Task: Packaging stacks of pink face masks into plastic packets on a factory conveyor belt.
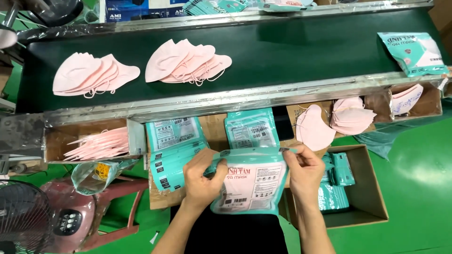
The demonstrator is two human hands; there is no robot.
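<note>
The left hand [201, 175] and right hand [303, 170] both pinch the top of a teal pouch [252, 183]. The pouch hides the fingertips behind it. Beyond the pouch, pink masks [187, 62] lie on the dark belt [292, 51].

Green floor [414, 188]. Dark conveyor belt [292, 51] spans the top, metal rails. Red stool [123, 207] and fan [23, 216] at bottom-left corner.

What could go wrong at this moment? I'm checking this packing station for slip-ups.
1. Both hands, left hand and right hand, pinch only the top edge of the teal pouch; if one grip slips, it may tilt or drop.
2. The pouch hangs over the gap beside the open carton, so it could fall to the floor.
3. Loose pink masks sit near the right hand and might get knocked.
</note>
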